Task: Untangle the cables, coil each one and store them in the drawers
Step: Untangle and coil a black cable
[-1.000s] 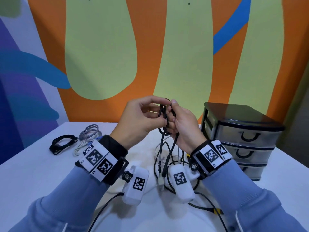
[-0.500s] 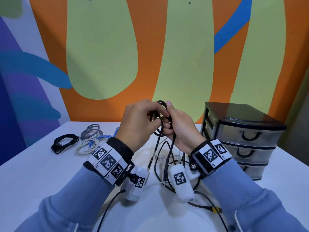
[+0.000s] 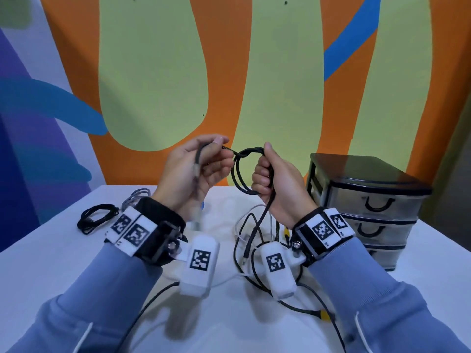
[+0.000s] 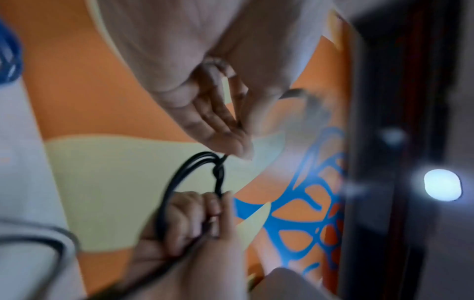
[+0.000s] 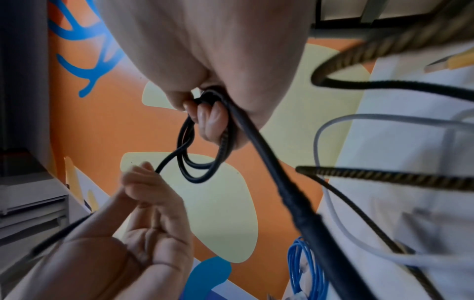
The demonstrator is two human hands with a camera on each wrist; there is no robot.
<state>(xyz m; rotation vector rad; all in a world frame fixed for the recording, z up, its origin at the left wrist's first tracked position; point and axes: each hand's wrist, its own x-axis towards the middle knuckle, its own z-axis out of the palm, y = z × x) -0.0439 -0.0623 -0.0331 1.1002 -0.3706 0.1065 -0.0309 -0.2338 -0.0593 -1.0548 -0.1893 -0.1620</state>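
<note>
Both hands are raised above the white table [image 3: 51, 256]. My right hand [image 3: 270, 174] grips a small coil of the black cable [image 3: 239, 171] in its curled fingers. My left hand [image 3: 204, 161] pinches the cable's free end, which crosses over the coil's top and runs down across the palm. In the right wrist view the black cable [image 5: 197, 160] forms two loops under the right hand [image 5: 210, 113], and the left hand [image 5: 143, 178] pinches the end. The left wrist view shows the left hand [image 4: 231, 142] pinching the same black cable [image 4: 179, 176]. The other end hangs down to the table.
A black three-drawer unit [image 3: 367, 207], drawers shut, stands at the right. Tangled white and braided cables [image 3: 254, 250] lie under my hands. Coiled black [image 3: 96, 217] and grey [image 3: 135, 197] cables lie at the back left, and a blue cable [image 5: 305, 270] lies on the table.
My hands have moved apart. The left hand has pulled the cable's end out to the left, and the coil in the right hand now stands open as a round loop.
</note>
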